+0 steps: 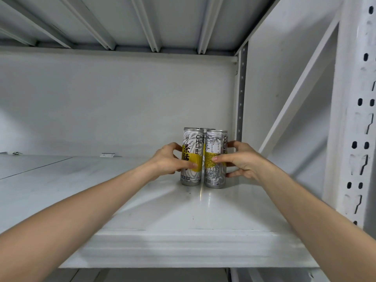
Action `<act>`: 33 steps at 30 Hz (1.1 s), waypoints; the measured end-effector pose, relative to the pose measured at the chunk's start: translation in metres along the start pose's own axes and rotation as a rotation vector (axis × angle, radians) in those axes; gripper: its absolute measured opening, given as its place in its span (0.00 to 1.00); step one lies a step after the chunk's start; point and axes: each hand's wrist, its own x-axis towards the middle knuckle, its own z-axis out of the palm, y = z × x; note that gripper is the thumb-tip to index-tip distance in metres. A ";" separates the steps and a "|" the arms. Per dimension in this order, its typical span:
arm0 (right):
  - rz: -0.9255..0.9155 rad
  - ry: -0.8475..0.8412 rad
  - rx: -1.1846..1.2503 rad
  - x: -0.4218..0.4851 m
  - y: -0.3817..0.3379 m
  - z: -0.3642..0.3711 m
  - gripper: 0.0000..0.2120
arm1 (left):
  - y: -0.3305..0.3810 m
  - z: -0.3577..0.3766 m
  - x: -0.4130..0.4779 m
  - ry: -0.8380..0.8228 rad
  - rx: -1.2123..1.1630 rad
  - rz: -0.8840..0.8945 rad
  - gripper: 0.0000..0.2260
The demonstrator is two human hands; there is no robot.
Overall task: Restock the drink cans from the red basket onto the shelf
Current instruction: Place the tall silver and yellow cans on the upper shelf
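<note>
Several tall silver and yellow drink cans stand upright in a tight cluster on the white shelf [183,212], near its right rear corner. My left hand [168,159] grips the front left can [193,143], thumb across its yellow band. My right hand [240,161] grips the front right can [215,176], thumb on its label and fingers round its right side. The tops of two more cans [207,129] show just behind these. The red basket is out of view.
A white perforated upright [358,119] and a diagonal brace [295,102] close off the right side. Another shelf [122,21] with ribs hangs overhead. Small white tags [107,155] lie at the back of the shelf on the left.
</note>
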 end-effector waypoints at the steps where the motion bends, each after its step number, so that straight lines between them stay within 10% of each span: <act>1: 0.005 0.001 0.003 0.002 -0.001 0.001 0.40 | 0.000 0.000 0.002 0.007 0.013 0.016 0.29; 33: 0.074 -0.019 0.044 0.080 0.006 0.015 0.37 | -0.022 0.008 0.084 -0.013 0.010 -0.064 0.25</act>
